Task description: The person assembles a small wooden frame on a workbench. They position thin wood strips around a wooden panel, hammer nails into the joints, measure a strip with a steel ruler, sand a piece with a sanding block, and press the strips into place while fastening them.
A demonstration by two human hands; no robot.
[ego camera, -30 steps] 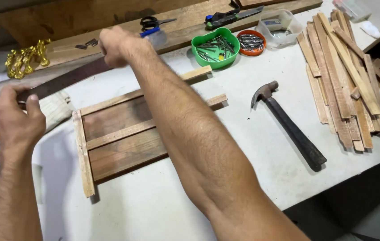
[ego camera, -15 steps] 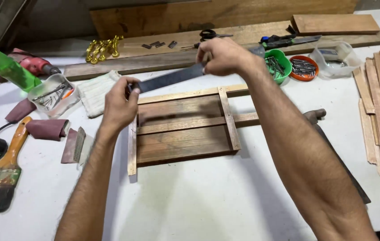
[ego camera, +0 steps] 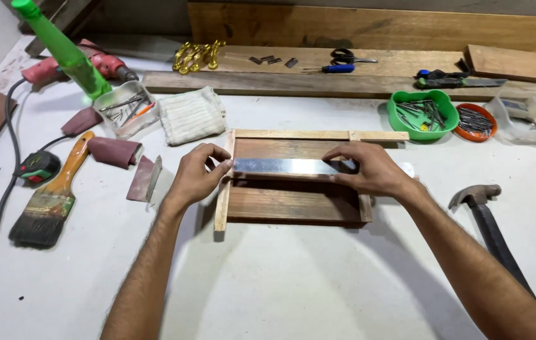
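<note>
A small wooden frame of dark boards edged with pale strips lies flat on the white table. Across its middle lies a flat steel ruler. My left hand pinches the ruler's left end at the frame's left strip. My right hand presses down on the ruler's right end, near the frame's right strip. Both forearms reach in from the bottom of the view.
A hammer lies right of the frame. Behind it stand a green tub and an orange lid of nails. At the left are a paintbrush, sandpaper pieces, a folded cloth, a tape measure and a green bottle.
The ruler has come down from above the frame's far edge to lie across its middle. Both hands moved with it and now hold its ends flat.
</note>
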